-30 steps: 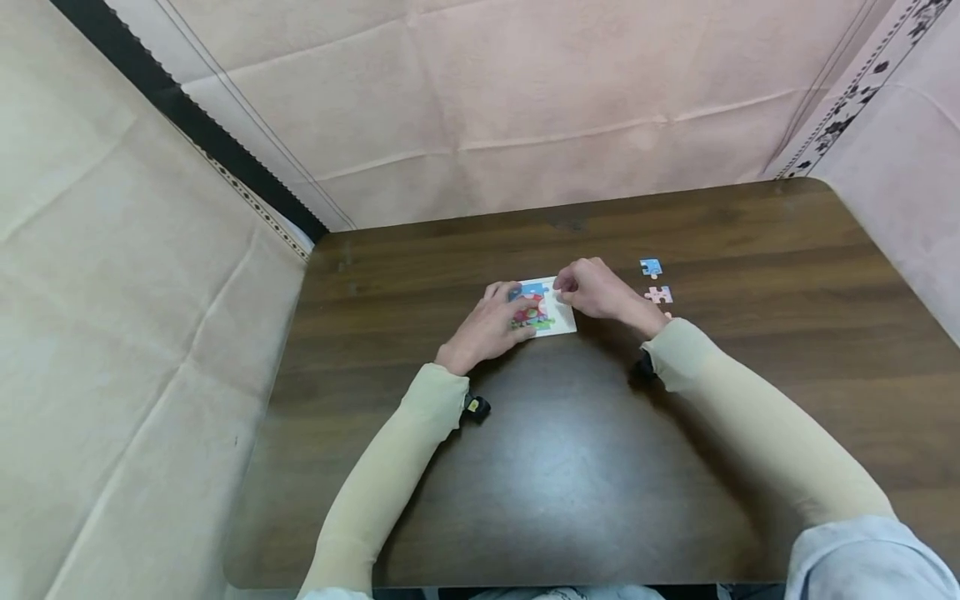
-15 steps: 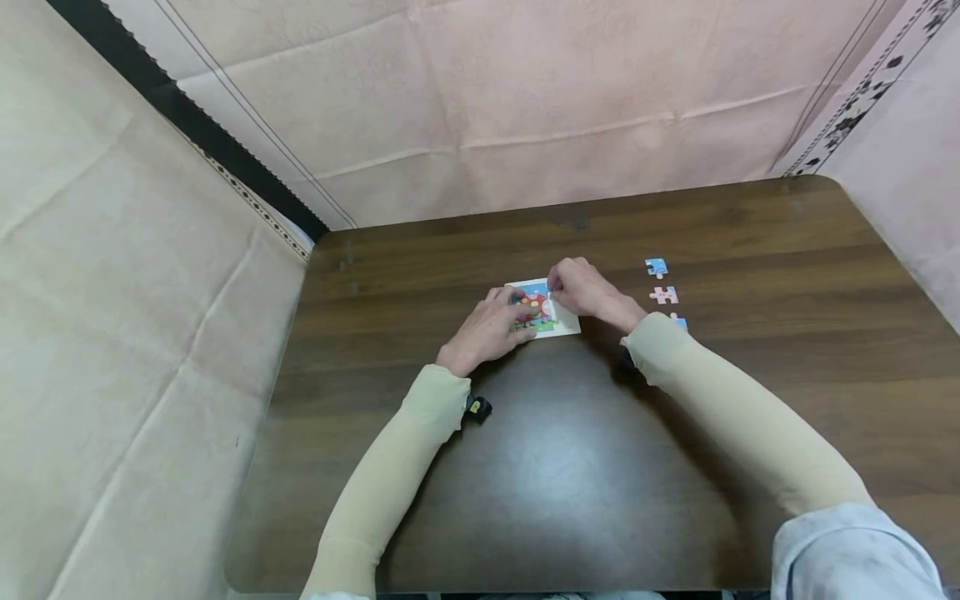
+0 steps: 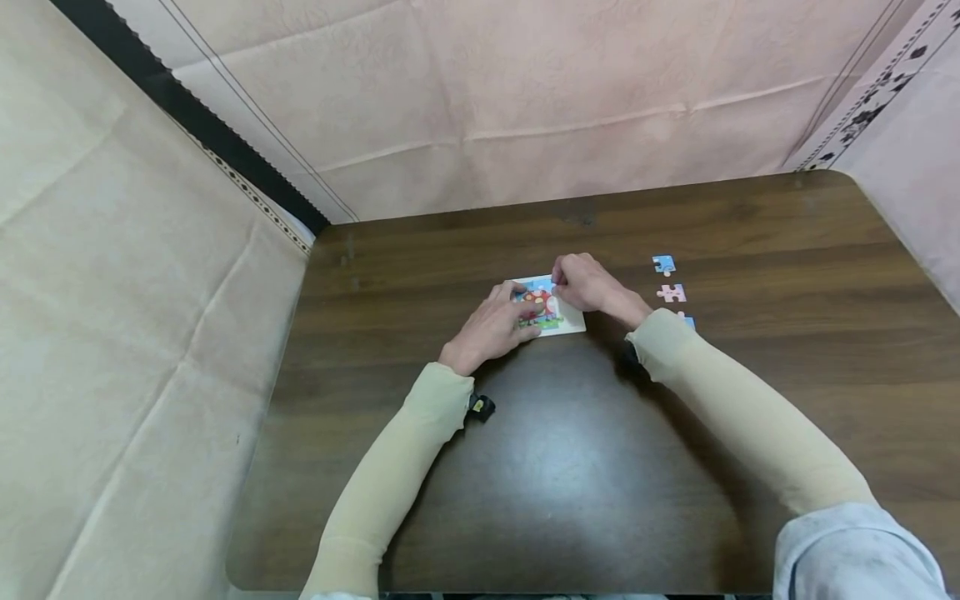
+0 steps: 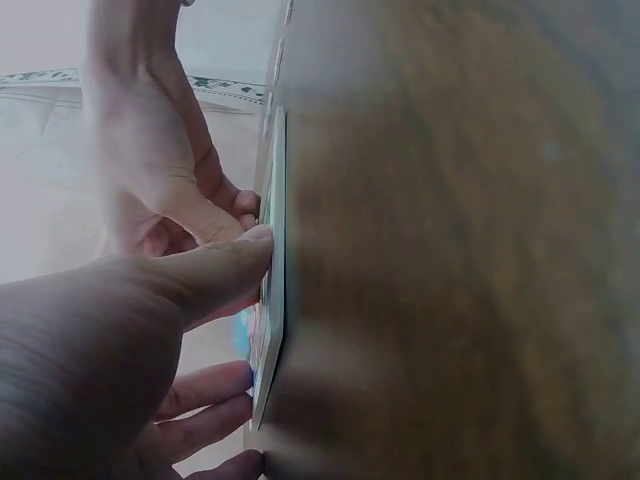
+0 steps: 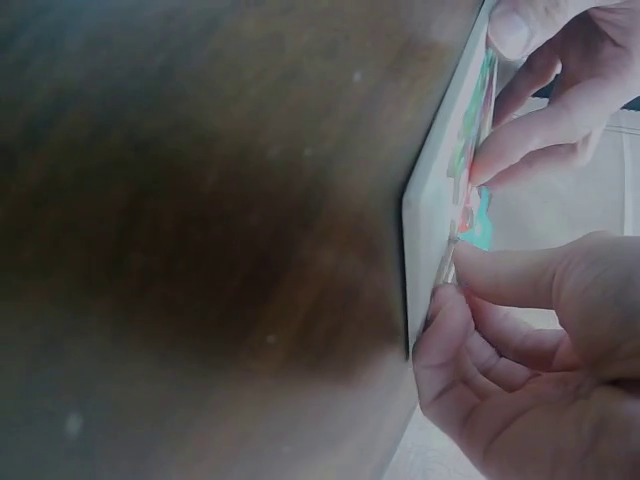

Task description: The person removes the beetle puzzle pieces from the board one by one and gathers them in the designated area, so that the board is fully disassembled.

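On a brown wooden table (image 3: 540,500), lying flat, a small puzzle board (image 3: 573,323) with a pale border and a partly assembled picture (image 3: 551,306) in red, blue and green. Directly under both hands, with its left side more covered than its right.

Over that left side, the left hand (image 3: 491,327), fingers spread apart and thumb (image 4: 250,250) pressing on top along the near border. 1 finger across the picture, others toward the far left corner; in the left wrist view, against or just beside the board's end, exact contact hard to tell. Some of the picture between left thumb and fingers, the rest beyond them toward the right.

At the board's right part, the right hand (image 3: 592,285), fingers curled, thumb and fingertip pinching a thin puzzle piece (image 5: 448,263) close to the board's surface. Only a narrow edge in sight in the right wrist view, face hidden; seated or loose, cannot tell.

Right of the board, well apart from all fingertips, 3 loose pieces in a rough column: a blue piece (image 3: 663,264) farthest, a pink piece (image 3: 672,293) in the middle, a partly blue piece (image 3: 689,322) nearest, partly hidden by the right sleeve (image 3: 735,400). Behind the table, pale hanging cloth (image 3: 525,100).
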Available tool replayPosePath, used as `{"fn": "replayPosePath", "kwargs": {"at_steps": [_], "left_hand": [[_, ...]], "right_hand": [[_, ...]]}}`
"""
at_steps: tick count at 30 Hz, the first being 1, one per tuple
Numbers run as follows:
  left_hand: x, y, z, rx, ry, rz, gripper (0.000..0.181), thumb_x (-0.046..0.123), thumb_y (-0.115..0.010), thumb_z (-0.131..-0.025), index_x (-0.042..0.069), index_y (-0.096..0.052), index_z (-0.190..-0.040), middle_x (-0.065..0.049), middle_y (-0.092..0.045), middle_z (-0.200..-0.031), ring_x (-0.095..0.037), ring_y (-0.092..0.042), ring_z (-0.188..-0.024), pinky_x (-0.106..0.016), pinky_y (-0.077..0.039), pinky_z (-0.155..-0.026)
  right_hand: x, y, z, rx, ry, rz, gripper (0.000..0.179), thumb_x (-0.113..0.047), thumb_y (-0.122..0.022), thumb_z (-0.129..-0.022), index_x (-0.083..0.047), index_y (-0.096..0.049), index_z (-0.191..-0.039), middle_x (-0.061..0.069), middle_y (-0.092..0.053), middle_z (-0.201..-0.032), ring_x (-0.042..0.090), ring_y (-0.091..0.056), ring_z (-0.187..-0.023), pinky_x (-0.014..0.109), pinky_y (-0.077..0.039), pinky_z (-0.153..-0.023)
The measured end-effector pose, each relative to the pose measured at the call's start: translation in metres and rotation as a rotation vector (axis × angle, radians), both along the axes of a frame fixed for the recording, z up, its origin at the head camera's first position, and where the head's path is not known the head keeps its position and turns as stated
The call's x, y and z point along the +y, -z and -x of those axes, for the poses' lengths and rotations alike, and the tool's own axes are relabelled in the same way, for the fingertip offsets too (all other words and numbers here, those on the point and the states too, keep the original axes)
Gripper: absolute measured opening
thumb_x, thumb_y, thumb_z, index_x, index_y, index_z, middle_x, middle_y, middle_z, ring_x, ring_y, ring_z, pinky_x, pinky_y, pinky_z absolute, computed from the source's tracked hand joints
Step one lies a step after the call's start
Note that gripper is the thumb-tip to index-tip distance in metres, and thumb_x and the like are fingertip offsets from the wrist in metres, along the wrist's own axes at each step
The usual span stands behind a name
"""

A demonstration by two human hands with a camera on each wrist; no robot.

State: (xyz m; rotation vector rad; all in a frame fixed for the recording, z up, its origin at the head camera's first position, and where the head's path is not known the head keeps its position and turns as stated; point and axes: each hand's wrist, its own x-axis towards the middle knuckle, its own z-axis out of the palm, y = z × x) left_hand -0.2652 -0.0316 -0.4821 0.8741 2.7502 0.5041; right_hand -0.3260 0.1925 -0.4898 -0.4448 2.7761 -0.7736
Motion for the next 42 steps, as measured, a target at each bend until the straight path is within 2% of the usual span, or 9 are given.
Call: {"fn": "replayPosePath", "kwargs": {"at_steps": [4, 6, 7, 10, 14, 19, 26, 38, 42], "left_hand": [[-0.002, 0.008, 0.007, -0.022, 0.003, 0.002, 0.052, 0.043, -0.071, -0.106, 0.024, -0.064, -0.154, -0.015, -0.042, -0.166, -0.033, -0.043, -0.150, -0.048, -0.048, -0.120], [-0.003, 0.019, 0.014, -0.018, 0.008, -0.003, 0.052, 0.046, -0.071, -0.106, 0.028, -0.064, -0.154, -0.014, -0.043, -0.166, -0.032, -0.042, -0.149, -0.046, -0.048, -0.118], [-0.003, 0.020, 0.015, -0.020, 0.008, 0.000, 0.052, 0.046, -0.071, -0.106, 0.028, -0.064, -0.154, -0.014, -0.043, -0.165, -0.032, -0.042, -0.149, -0.046, -0.048, -0.117], [-0.004, 0.035, 0.024, -0.005, 0.014, -0.005, 0.052, 0.049, -0.072, -0.104, 0.032, -0.066, -0.153, -0.012, -0.044, -0.163, -0.031, -0.043, -0.145, -0.046, -0.049, -0.113], [-0.007, 0.052, 0.033, -0.012, 0.014, -0.028, 0.055, 0.053, -0.073, -0.102, 0.034, -0.065, -0.153, -0.010, -0.043, -0.162, -0.029, -0.043, -0.142, -0.045, -0.049, -0.110], [-0.005, 0.045, 0.027, -0.048, -0.007, -0.029, 0.054, 0.049, -0.072, -0.104, 0.031, -0.065, -0.153, -0.013, -0.043, -0.164, -0.032, -0.042, -0.145, -0.047, -0.046, -0.114], [-0.007, 0.045, 0.028, -0.070, -0.008, -0.067, 0.054, 0.051, -0.073, -0.103, 0.033, -0.065, -0.153, -0.010, -0.042, -0.166, -0.030, -0.041, -0.145, -0.048, -0.046, -0.114], [-0.007, 0.049, 0.030, 0.002, 0.010, -0.034, 0.052, 0.051, -0.071, -0.104, 0.032, -0.066, -0.152, -0.012, -0.044, -0.163, -0.029, -0.045, -0.141, -0.044, -0.048, -0.111], [-0.005, 0.028, 0.018, -0.025, 0.002, -0.031, 0.050, 0.045, -0.071, -0.106, 0.027, -0.065, -0.153, -0.015, -0.044, -0.163, -0.032, -0.044, -0.142, -0.046, -0.047, -0.113]], "right_hand": [[-0.003, -0.011, -0.008, 0.007, 0.030, 0.038, 0.011, -0.005, -0.067, -0.100, 0.001, -0.073, -0.108, 0.020, -0.075, -0.106, 0.030, -0.064, -0.086, 0.039, -0.056, -0.078], [-0.005, -0.019, -0.015, 0.003, 0.034, 0.057, 0.013, -0.003, -0.067, -0.101, 0.002, -0.073, -0.112, 0.023, -0.075, -0.111, 0.033, -0.068, -0.094, 0.043, -0.060, -0.087], [-0.008, -0.027, -0.022, -0.009, 0.037, 0.066, 0.016, -0.003, -0.066, -0.103, 0.004, -0.074, -0.115, 0.026, -0.075, -0.116, 0.036, -0.069, -0.099, 0.047, -0.062, -0.092], [-0.009, -0.027, -0.026, 0.013, 0.027, 0.077, 0.022, -0.002, -0.066, -0.104, 0.006, -0.074, -0.123, 0.029, -0.076, -0.123, 0.040, -0.073, -0.108, 0.053, -0.062, -0.101], [-0.008, -0.022, -0.026, 0.051, 0.013, 0.089, 0.023, -0.001, -0.068, -0.104, 0.007, -0.076, -0.124, 0.030, -0.077, -0.124, 0.041, -0.075, -0.107, 0.055, -0.063, -0.100], [-0.007, -0.021, -0.028, 0.055, 0.023, 0.092, 0.025, -0.002, -0.069, -0.103, 0.005, -0.075, -0.127, 0.029, -0.077, -0.123, 0.043, -0.075, -0.112, 0.056, -0.062, -0.103], [-0.007, -0.020, -0.029, 0.054, 0.034, 0.103, 0.019, -0.002, -0.069, -0.104, 0.004, -0.074, -0.121, 0.028, -0.077, -0.118, 0.041, -0.074, -0.109, 0.056, -0.061, -0.101], [-0.006, -0.021, -0.029, 0.102, 0.021, 0.134, 0.016, 0.000, -0.070, -0.101, 0.003, -0.072, -0.117, 0.026, -0.077, -0.114, 0.040, -0.074, -0.107, 0.054, -0.062, -0.098], [-0.005, -0.021, -0.029, 0.113, 0.023, 0.139, 0.015, -0.001, -0.071, -0.101, 0.002, -0.073, -0.115, 0.025, -0.078, -0.113, 0.039, -0.075, -0.106, 0.053, -0.062, -0.097]]}}
